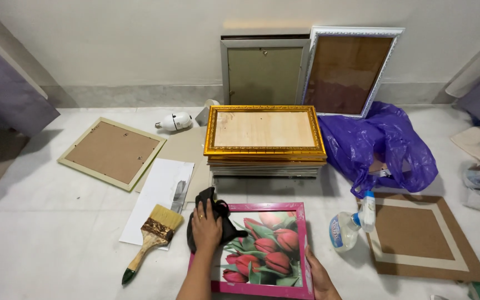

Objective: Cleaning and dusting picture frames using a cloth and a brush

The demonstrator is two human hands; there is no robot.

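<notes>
pink frame (pixel 304 244) with a tulip picture in it lies flat on the white floor (pixel 45 222), right in front of the person, just below a stack of frames topped by a gold frame (pixel 265 130). left hand (pixel 206 225) is pressed down flat on a black cloth (pixel 218 214) sitting over the frame's upper left corner, fingers spread loosely over the cloth rather than pinching it. right hand (pixel 319 276) is at the frame's lower right edge, fingers curled against the side of it; can't tell how tight the grip is since part of the hand is cut off at the bottom.

to the left there's a paintbrush (pixel 152 236) with a wooden handle lying half on a white sheet (pixel 159 191). a spray bottle (pixel 352 225) lies on its side just right of the frame, next to a brown backing board (pixel 418 233). purple plastic bag (pixel 381 144) further back.
</notes>
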